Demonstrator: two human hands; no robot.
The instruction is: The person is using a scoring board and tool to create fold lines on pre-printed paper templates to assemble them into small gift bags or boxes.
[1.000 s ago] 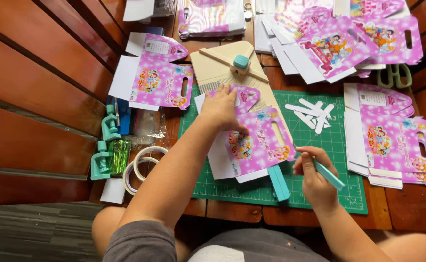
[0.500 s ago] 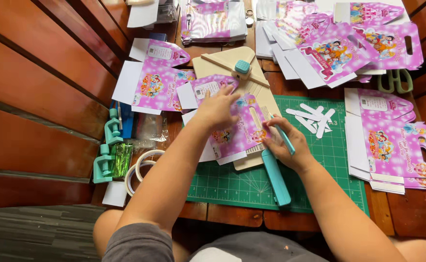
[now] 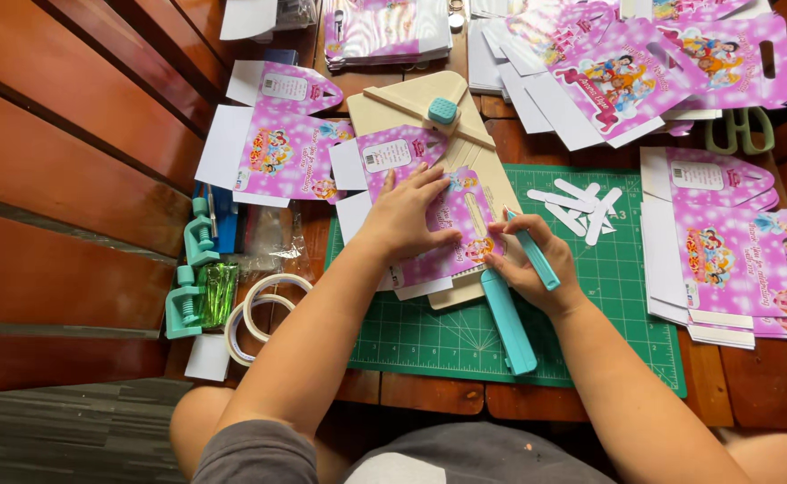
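My left hand [image 3: 408, 212] presses flat on a pink printed cardboard box blank [image 3: 454, 211] that lies across a beige scoring board [image 3: 411, 103] with a teal slider. My right hand [image 3: 528, 266] grips a teal pen-shaped tool [image 3: 531, 251], its tip at the right edge of the blank. The fingertips of that hand also touch the blank. A teal handle [image 3: 510, 323] of the board sticks out toward me over the green cutting mat [image 3: 626, 305].
Stacks of pink box blanks lie at the right [image 3: 734, 251], top right [image 3: 644, 63] and top centre [image 3: 384, 31]; two more lie at the left [image 3: 272, 152]. White paper strips [image 3: 577, 204] sit on the mat. Tape rolls [image 3: 259, 318], teal clamps [image 3: 187, 278] and scissors [image 3: 741, 130] are nearby.
My right hand has carried the teal tool from the mat's lower right up to the blank's edge. My left hand has shifted the blank onto the board and keeps pressing it down.
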